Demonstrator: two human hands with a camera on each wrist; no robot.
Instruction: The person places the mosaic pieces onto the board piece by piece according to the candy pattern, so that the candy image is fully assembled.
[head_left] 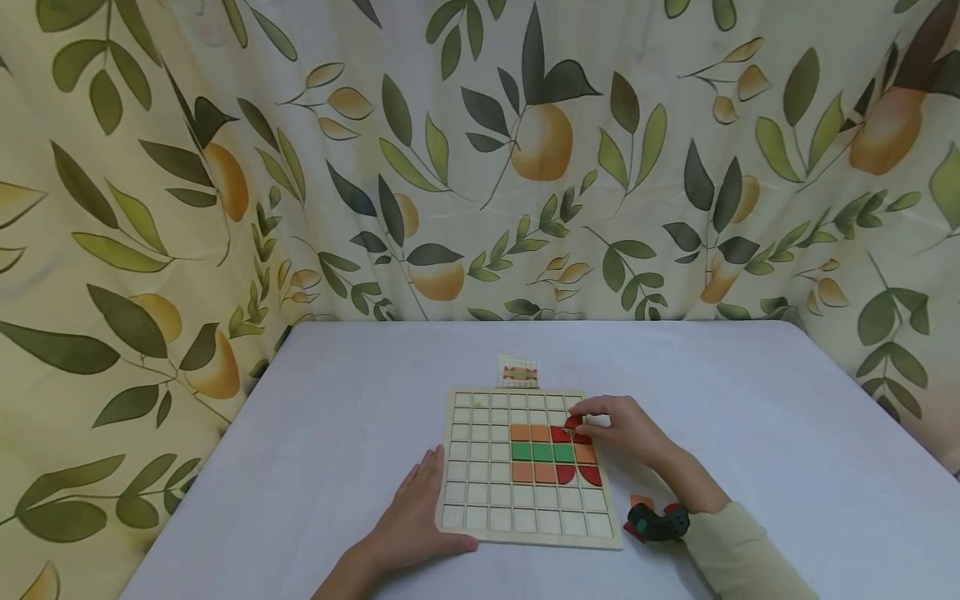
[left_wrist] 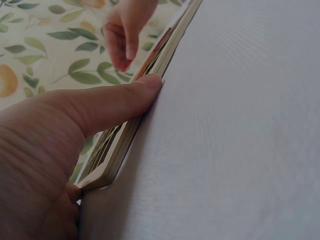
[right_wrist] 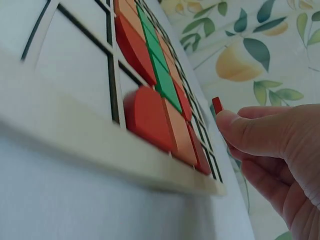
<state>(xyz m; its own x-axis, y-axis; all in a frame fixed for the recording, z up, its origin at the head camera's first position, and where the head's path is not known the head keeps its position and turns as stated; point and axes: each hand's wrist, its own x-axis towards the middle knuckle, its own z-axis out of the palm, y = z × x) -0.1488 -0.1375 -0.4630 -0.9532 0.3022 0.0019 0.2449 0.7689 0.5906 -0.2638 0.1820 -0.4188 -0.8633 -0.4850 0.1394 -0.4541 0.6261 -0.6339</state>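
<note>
My right hand (head_left: 626, 429) pinches a small red tile (right_wrist: 217, 105) between thumb and fingertips, above the right side of a wooden grid board (head_left: 547, 542). Orange tiles (head_left: 522, 472), green tiles (head_left: 543, 452) and red tiles (head_left: 589, 476) with curved edges sit in the board's middle and right squares. Around the board's near left corner lies my left hand (head_left: 416, 517), its fingers straight along the left side. In the left wrist view, the left thumb (left_wrist: 117, 105) rests on the board's near edge.
A small pattern card (head_left: 517, 372) stands just behind the board. By my right forearm, a loose orange tile (head_left: 641, 501) and red pieces lie partly hidden under the black wrist camera (head_left: 660, 523). A printed curtain (head_left: 480, 208) hangs behind the white table (head_left: 360, 400).
</note>
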